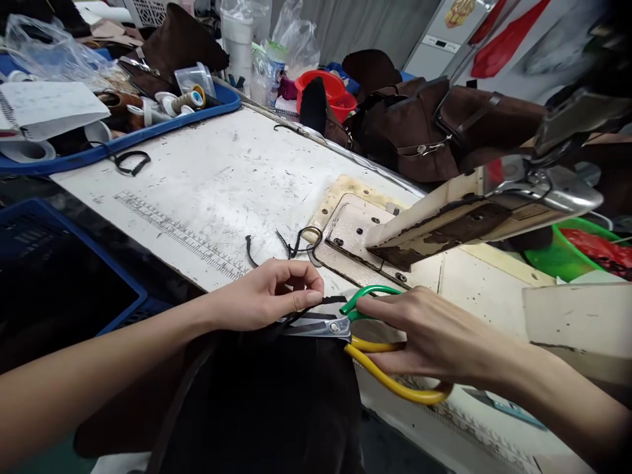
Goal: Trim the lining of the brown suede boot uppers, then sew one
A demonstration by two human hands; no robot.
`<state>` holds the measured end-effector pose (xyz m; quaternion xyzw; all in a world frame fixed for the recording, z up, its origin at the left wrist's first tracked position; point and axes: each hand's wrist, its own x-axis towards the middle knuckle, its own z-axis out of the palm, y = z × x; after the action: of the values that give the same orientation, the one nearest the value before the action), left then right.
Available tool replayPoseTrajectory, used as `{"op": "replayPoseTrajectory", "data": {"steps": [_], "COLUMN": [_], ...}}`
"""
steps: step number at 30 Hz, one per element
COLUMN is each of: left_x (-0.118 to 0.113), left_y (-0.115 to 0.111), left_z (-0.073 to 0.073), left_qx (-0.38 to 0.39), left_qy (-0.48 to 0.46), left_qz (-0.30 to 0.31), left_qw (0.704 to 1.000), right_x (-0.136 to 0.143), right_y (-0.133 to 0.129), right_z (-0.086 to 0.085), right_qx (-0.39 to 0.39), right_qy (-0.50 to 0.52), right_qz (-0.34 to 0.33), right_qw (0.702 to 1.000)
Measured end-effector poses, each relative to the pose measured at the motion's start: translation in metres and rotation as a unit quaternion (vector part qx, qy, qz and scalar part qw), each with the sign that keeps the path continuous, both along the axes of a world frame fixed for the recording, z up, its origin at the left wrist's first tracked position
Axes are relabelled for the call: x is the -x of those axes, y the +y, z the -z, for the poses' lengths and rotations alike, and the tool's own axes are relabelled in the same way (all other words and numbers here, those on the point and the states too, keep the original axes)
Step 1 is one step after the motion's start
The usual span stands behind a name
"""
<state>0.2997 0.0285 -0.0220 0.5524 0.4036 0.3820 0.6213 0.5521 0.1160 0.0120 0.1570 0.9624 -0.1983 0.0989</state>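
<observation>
My right hand [419, 336] is wrapped round the scissors [340, 328], which have one green and one yellow handle. Their blades point left, beneath the fingers of my left hand [276, 293]. Thumb and forefinger of that hand pinch a thin black strip [334, 300] just above the blades. Dark cloth [276, 401] hangs below both hands, over the near edge of the white table [197, 164]. The blade tips are hidden by my left hand and the dark material.
A sewing machine [444, 204] stands at the right. Black scraps [296, 247] lie beyond my left hand. A blue tray [123, 138] with spools and a notebook is at the back left. Brown bags [419, 131] and red bowls [328, 85] sit behind the table.
</observation>
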Motion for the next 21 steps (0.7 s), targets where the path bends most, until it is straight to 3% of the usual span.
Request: {"op": "replayPoseTrajectory", "data": {"steps": [16, 21], "left_x": [0.002, 0.02], "left_y": [0.005, 0.011], "left_z": [0.013, -0.002], "left_qx": [0.007, -0.018], "left_qy": [-0.165, -0.165], "left_qz": [-0.105, -0.188], "left_qw": [0.981, 0.968], "right_x": [0.038, 0.041], "right_y": [-0.003, -0.001], "right_z": [0.005, 0.006], "right_qx": [-0.116, -0.175], "right_qy": [-0.011, 0.044], "right_qz": [-0.072, -0.104], "right_qw": [0.991, 0.978]}}
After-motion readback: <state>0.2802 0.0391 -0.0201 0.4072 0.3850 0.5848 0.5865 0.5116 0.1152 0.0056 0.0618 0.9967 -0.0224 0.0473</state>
